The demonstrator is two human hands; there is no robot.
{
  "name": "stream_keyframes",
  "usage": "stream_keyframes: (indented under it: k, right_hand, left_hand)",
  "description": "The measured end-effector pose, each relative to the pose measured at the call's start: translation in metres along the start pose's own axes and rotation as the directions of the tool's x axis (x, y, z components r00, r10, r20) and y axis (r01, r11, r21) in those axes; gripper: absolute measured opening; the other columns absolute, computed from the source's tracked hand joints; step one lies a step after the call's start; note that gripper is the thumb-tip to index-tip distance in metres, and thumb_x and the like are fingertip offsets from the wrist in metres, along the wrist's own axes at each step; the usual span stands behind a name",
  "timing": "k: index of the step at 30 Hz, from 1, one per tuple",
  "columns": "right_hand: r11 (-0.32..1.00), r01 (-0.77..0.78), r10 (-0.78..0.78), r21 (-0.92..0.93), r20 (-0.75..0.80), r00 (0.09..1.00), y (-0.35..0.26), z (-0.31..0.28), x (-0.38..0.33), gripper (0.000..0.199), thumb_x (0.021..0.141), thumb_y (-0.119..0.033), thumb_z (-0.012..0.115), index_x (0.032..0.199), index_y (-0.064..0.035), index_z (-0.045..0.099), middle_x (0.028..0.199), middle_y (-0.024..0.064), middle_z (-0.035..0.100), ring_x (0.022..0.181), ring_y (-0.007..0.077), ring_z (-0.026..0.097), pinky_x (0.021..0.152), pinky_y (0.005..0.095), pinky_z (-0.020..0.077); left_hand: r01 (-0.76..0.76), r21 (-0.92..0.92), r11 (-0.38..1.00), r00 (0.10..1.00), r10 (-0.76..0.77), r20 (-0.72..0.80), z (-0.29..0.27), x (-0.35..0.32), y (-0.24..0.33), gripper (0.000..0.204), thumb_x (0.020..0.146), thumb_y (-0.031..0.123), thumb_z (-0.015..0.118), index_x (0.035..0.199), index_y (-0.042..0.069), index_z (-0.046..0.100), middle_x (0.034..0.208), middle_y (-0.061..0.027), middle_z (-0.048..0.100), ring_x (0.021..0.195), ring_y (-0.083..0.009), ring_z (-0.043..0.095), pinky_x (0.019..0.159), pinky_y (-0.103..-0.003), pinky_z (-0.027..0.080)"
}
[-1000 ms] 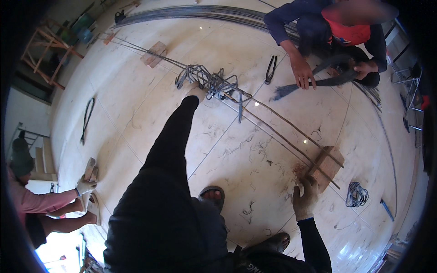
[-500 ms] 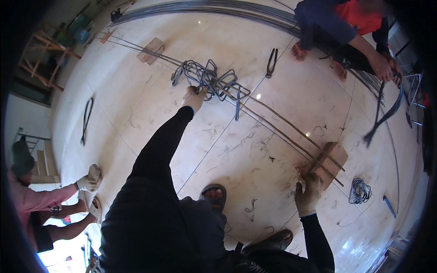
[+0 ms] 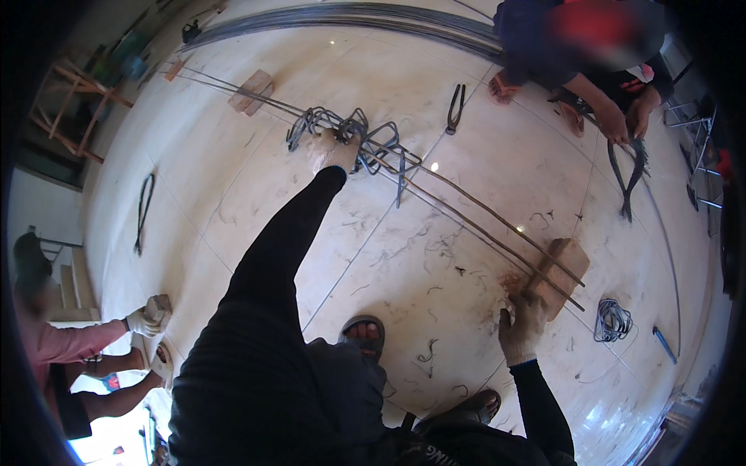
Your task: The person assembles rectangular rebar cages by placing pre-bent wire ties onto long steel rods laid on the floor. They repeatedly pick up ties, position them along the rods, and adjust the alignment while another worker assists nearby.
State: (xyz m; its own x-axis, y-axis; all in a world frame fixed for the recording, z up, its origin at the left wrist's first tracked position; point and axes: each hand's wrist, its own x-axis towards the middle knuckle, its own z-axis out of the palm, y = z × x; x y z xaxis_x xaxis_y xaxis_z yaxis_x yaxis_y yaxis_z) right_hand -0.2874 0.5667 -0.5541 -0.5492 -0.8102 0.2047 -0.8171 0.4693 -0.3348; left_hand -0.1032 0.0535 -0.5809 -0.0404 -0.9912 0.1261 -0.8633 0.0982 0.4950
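Note:
My left hand (image 3: 326, 151), in a pale work glove, is closed on a cluster of bent steel stirrups (image 3: 369, 147). The stirrups hang around long, thin steel bars (image 3: 474, 210) that run diagonally across the floor. Part of the hand's grip is hidden among the loops. A reddish brick (image 3: 563, 272) lies under the near right ends of the bars. My gloved right hand (image 3: 522, 330) is against this brick's near left side, thumb apart from the fingers. Another brick (image 3: 252, 92) lies under the bars toward the far left.
Pincers (image 3: 455, 109) lie beyond the bars, and a wire coil (image 3: 613, 320) is at right. Long rods (image 3: 350, 17) stretch along the back. A co-worker's hands (image 3: 625, 124) hold a wire bundle at far right; another's gloved hand (image 3: 144, 321) grips a block at left.
My left hand has shifted slightly left and turned among the stirrups. My right hand stays by the brick. The right co-worker's wire bundle has moved left, and the left co-worker's block has moved down slightly.

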Motion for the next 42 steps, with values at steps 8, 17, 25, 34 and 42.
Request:
stream_keyframes:
  k: [8,17,25,34,42]
  right_hand:
    - [1.0,-0.008,0.009,-0.01,0.046,0.999,-0.004,-0.005,-0.001,0.044,0.074,-0.007,0.08,0.117,-0.0105,0.07,0.127,0.0156,0.063,0.127,0.0413,0.052,0.107,0.0523,0.0442]
    - [0.999,-0.053,0.052,0.001,0.07,0.996,-0.01,-0.011,-0.004,0.043,0.075,-0.007,0.081,0.116,-0.0098,0.07,0.134,0.0149,0.062,0.13,0.0413,0.051,0.108,0.0528,0.0442]
    - [1.0,-0.009,0.01,-0.01,0.084,0.996,-0.005,-0.01,-0.015,0.045,0.074,-0.007,0.082,0.117,-0.0109,0.069,0.138,0.0142,0.061,0.135,0.0405,0.049,0.111,0.0526,0.0425]
    - [0.999,0.019,-0.021,0.041,0.05,0.999,-0.004,-0.008,-0.014,0.044,0.073,-0.006,0.083,0.114,-0.0103,0.07,0.132,0.0161,0.063,0.132,0.0419,0.052,0.109,0.0526,0.045]
    - [1.0,0.021,-0.022,0.024,0.059,0.998,-0.001,-0.005,-0.019,0.042,0.073,-0.007,0.083,0.113,-0.0099,0.072,0.132,0.0155,0.063,0.134,0.0425,0.052,0.11,0.0528,0.0446]
  left_hand:
    - [-0.429,-0.008,0.903,0.89,0.424,0.166,-0.034,0.011,0.04,0.029,0.091,0.031,0.073,0.111,0.01,0.076,0.114,-0.0167,0.074,0.11,-0.0351,0.071,0.093,-0.045,0.058]
    - [-0.505,-0.126,0.854,0.851,0.468,-0.239,-0.002,-0.043,0.038,0.055,0.084,0.028,0.083,0.131,0.009,0.063,0.126,-0.0176,0.065,0.117,-0.0384,0.064,0.097,-0.049,0.053]
    - [-0.251,0.019,0.968,0.968,0.251,-0.025,0.023,-0.111,0.011,0.058,0.078,0.026,0.085,0.128,0.01,0.061,0.135,-0.0194,0.059,0.123,-0.0407,0.06,0.103,-0.049,0.051]
    - [-0.381,-0.072,0.922,0.924,0.379,-0.05,0.053,-0.078,-0.015,0.026,0.089,0.033,0.079,0.107,0.016,0.071,0.102,-0.0147,0.074,0.1,-0.0359,0.07,0.086,-0.051,0.054]
    - [-0.712,0.101,0.695,0.702,0.705,0.1,-0.01,-0.07,0.044,0.022,0.092,0.034,0.074,0.103,0.014,0.074,0.085,-0.014,0.075,0.084,-0.0368,0.072,0.075,-0.05,0.056]
